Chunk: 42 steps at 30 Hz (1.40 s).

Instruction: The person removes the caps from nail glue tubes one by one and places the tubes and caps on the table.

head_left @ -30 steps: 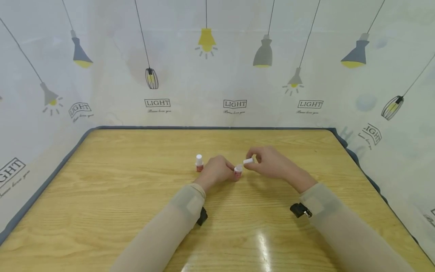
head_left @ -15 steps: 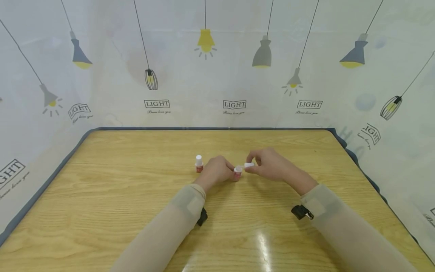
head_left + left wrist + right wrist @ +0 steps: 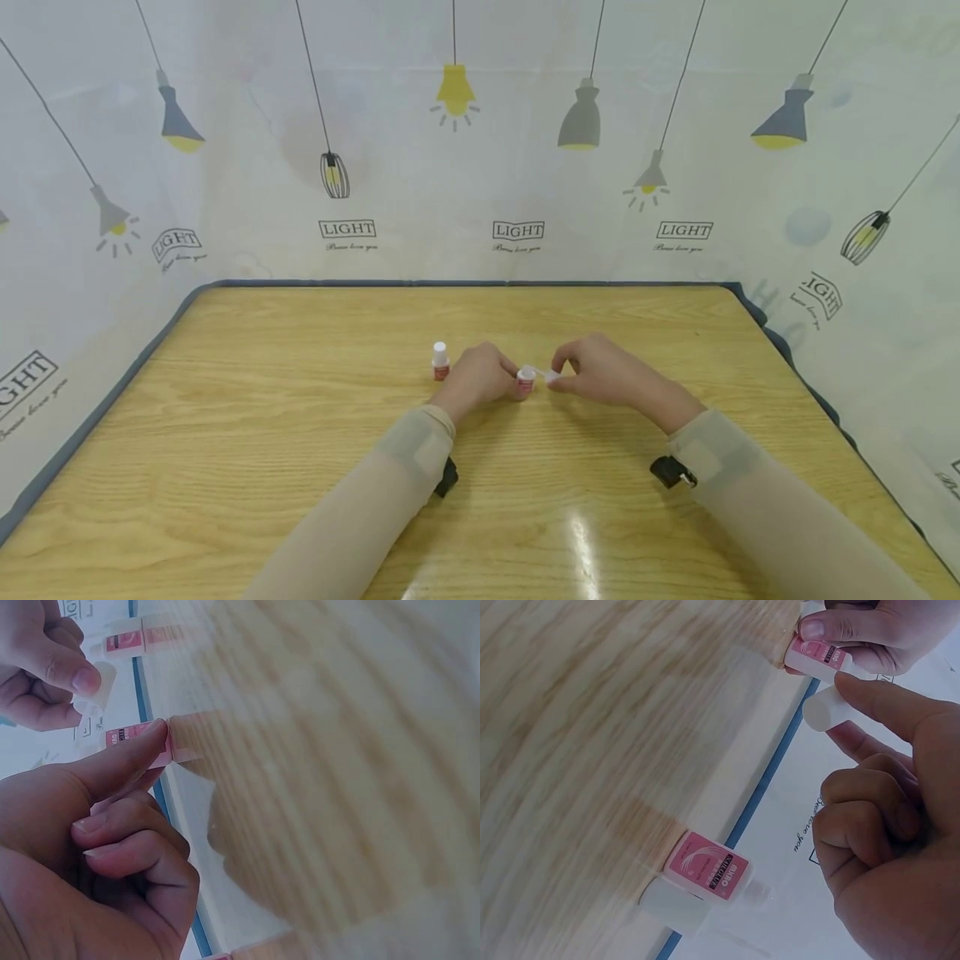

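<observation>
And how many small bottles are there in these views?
3: a capped bottle left of the left hand; a second bottle pinched by that hand; an uncapped bottle near the right hand, seen in the right wrist view. More might be hidden behind the hands.

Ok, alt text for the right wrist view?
The right hand pinches a white cap near a nail glue bottle held by the left hand; another nail glue bottle stands uncapped beside a second white cap on a wooden table.
</observation>
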Motion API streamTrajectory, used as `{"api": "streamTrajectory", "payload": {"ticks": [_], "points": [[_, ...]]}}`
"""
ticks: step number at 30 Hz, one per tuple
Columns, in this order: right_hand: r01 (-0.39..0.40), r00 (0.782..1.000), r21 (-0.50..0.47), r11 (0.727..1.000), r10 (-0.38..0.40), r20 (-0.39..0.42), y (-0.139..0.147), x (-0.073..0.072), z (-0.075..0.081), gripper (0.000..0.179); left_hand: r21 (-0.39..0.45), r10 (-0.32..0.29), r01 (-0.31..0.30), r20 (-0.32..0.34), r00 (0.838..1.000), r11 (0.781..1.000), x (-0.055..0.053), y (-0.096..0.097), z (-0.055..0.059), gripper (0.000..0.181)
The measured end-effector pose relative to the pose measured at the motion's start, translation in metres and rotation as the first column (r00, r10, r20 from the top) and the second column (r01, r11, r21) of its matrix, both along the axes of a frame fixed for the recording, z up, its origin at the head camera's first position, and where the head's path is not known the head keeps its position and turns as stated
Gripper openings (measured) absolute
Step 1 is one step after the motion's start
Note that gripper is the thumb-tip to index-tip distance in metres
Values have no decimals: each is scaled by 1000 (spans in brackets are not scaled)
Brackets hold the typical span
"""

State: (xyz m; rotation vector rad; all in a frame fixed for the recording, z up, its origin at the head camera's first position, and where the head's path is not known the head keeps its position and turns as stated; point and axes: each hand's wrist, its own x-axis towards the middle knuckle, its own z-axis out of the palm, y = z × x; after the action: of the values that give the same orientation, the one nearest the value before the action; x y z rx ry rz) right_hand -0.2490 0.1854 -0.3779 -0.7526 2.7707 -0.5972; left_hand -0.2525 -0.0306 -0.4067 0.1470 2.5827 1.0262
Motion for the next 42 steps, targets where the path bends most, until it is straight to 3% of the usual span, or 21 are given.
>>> {"api": "streamTrajectory", "payload": {"ticks": [11, 20, 29, 42], "points": [[35, 999, 12, 999, -35, 1, 9, -2, 2, 21, 11, -17, 17, -19, 1000, 1000, 0, 1, 2, 21], [115, 991, -134, 984, -104, 86, 9, -6, -8, 20, 31, -4, 5, -27, 1000, 1000, 0, 2, 0, 22], [165, 979, -166, 972, -142, 146, 6, -10, -17, 20, 64, 16, -15, -27, 1000, 998, 2, 3, 2, 21], [231, 945, -189, 954, -175, 275, 1, -12, -27, 26, 41, 33, -31, -30, 999, 999, 2, 7, 2, 22]]}}
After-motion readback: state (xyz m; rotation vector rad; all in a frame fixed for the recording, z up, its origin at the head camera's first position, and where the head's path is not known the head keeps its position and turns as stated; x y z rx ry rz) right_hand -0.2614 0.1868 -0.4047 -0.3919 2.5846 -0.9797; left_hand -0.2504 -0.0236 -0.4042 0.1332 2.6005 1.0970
